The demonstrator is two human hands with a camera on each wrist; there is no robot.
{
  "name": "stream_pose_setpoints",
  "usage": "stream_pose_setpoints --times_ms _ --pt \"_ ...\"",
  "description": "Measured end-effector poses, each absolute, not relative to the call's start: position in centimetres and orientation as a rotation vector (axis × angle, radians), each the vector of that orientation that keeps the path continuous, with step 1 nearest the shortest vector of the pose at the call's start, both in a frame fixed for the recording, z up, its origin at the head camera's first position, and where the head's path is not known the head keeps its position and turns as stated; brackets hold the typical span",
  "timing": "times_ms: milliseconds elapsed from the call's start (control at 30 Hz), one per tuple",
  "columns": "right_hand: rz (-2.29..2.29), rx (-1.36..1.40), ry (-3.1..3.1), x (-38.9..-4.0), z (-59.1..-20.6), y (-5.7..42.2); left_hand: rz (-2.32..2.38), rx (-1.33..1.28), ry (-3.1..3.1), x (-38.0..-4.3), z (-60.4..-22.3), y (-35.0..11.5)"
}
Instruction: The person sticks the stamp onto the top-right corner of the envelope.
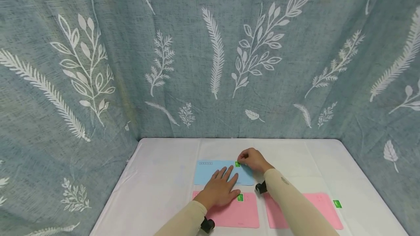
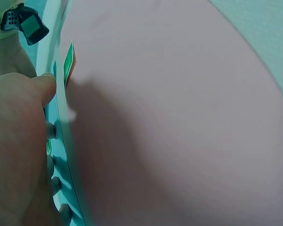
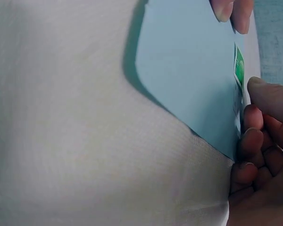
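Observation:
A light blue envelope [image 1: 214, 174] with a row of small printed boxes lies flat on the table. My left hand [image 1: 220, 189], fingers spread and straight, presses on its lower part, while the thumb reaches over a pink envelope [image 1: 234, 216] nearer me. Beside that thumb is a green stamp [image 1: 240, 197] at the pink envelope's upper edge. My right hand [image 1: 255, 160] curls over the blue envelope's upper right, thumb and fingertips at the corner of another green stamp [image 1: 237, 164]. In the right wrist view this stamp [image 3: 239, 67] sits close beside the thumb tip.
A second pink envelope [image 1: 323, 207] lies on the right, partly covered by my right forearm. A third green stamp [image 1: 337, 204] is at its right edge. White cloth covers the table [image 1: 157, 177]; a patterned curtain [image 1: 197, 65] hangs behind and at both sides.

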State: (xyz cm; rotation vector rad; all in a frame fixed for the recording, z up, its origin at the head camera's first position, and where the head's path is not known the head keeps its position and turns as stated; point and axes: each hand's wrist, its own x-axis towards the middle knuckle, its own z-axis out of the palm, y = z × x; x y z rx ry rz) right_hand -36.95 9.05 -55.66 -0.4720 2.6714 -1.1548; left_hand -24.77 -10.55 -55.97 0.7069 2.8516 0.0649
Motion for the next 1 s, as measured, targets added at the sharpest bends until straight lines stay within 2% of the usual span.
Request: stream_pose_setpoints --times_ms 1000 --pt "-1.106 -0.529 2.692 -37.0 -56.3 8.7 0.01 0.714 2.891 -25.3 -55.4 -10.1"
